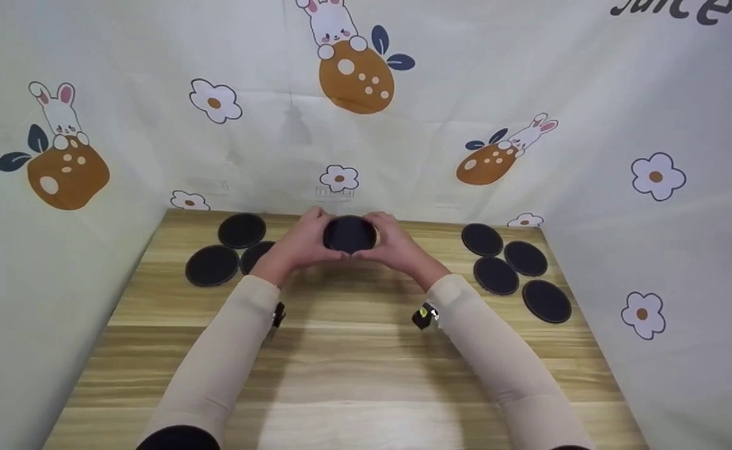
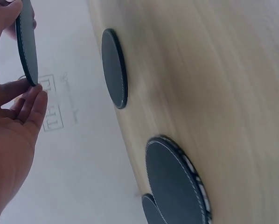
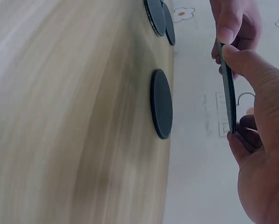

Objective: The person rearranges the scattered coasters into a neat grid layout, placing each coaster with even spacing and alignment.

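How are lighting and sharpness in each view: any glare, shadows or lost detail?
Head: two soft shadows flank pale glare on the table; the held disc reads near black. Left wrist: stitching shows on the largest disc; the table pales at top right. Right wrist: broad, soft shadow left of the lone table disc.
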The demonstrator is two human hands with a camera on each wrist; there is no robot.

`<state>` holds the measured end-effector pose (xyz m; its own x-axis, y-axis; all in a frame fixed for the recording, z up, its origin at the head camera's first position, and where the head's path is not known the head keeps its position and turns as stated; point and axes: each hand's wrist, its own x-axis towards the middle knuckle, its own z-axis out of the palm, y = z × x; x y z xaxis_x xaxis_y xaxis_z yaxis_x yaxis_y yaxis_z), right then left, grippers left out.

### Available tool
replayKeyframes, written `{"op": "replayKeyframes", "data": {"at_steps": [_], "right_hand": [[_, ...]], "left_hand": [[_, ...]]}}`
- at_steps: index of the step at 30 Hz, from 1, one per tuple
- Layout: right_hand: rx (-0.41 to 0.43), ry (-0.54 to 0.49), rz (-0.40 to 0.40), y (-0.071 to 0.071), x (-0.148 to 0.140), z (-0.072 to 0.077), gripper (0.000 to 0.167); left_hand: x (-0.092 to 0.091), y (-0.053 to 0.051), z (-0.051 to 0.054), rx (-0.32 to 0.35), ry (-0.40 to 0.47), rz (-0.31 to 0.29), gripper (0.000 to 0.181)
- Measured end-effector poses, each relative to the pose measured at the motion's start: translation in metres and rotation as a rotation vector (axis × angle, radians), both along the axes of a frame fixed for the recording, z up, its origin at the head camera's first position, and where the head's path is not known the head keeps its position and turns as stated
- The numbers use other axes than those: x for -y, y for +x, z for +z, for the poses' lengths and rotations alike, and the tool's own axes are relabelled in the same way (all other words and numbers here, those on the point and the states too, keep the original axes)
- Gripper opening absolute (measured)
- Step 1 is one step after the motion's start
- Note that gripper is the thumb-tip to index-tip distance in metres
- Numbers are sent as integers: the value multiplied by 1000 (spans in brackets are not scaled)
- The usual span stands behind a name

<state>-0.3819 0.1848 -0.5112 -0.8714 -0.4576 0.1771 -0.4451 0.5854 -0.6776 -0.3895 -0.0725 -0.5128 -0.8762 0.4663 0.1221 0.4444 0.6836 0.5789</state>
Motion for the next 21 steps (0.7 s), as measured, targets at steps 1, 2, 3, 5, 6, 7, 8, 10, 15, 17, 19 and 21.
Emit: {"op": "replayKeyframes", "data": {"at_steps": [1, 2, 3, 5, 6, 7, 8, 10, 15, 17, 19, 21], "right_hand": [[-6, 2, -2, -1, -3, 1, 86], [-16, 6, -3, -3, -5, 3, 85], [-26, 11, -3, -4, -7, 4, 85], [-41, 21, -4, -7, -12, 7, 84], [-42, 23, -6, -8, -14, 9, 85], [-43, 24, -8, -9, -16, 10, 85], [-43, 27, -8, -10, -18, 11, 85], [-40, 28, -13, -12, -23, 13, 86], [-58, 27, -23, -16, -33, 17, 85], [-64, 22, -20, -18, -36, 18, 84], [-69, 25, -20, -20, -39, 20, 84], [-65, 27, -25, -21, -42, 22, 85]], "left_hand": [[-3, -2, 1, -3, 1, -4, 86], [-5, -4, 2, -4, 3, -6, 87], [-8, -5, 3, -9, -1, -9, 87], [-12, -9, 6, -25, -7, -17, 88], [-15, -10, 8, -31, -9, -22, 88], [-17, -12, 10, -36, -13, -25, 89], [-19, -13, 11, -40, -17, -28, 88], [-23, -16, 13, -45, -22, -34, 87], [-34, -22, 16, -30, -16, -35, 85], [-38, -24, 18, -20, -18, -31, 85], [-40, -25, 20, -25, -28, -30, 84], [-43, -27, 23, -31, -40, -35, 84]]}}
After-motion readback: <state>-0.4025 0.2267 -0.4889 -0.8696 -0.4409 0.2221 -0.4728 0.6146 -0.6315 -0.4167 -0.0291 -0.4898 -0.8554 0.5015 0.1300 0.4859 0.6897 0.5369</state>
